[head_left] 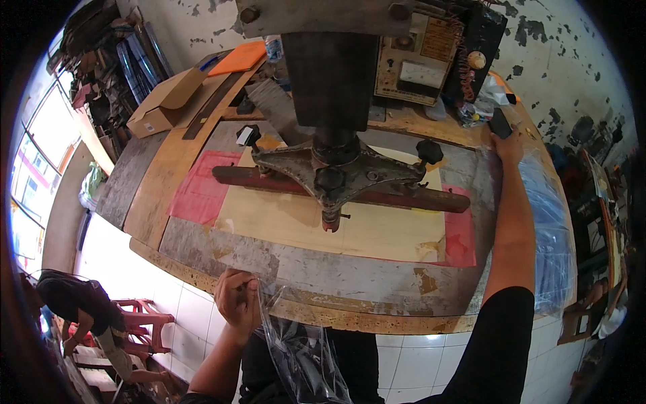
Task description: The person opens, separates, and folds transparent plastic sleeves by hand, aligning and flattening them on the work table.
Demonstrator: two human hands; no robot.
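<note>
My left hand (237,296) is closed at the table's front edge, pinching the top of a clear plastic sheet (303,357). The crumpled sheet hangs down in front of my lap. My right arm reaches to the back right of the table, where my right hand (509,146) has its fingers around a small dark rectangular object (500,124); its exact kind is too small to tell. Between my hands stands a heat-sealing press with a long metal bar (390,196) over a cream sheet (282,214). Pink-red pieces (200,188) show at both ends of the cream sheet.
A stack of clear bluish plastic (548,229) lies along the right side. At the back left are an open cardboard box (165,104) and an orange sheet (239,58). A control box (417,57) stands behind the press. Another person (81,303) bends near a red stool (148,326).
</note>
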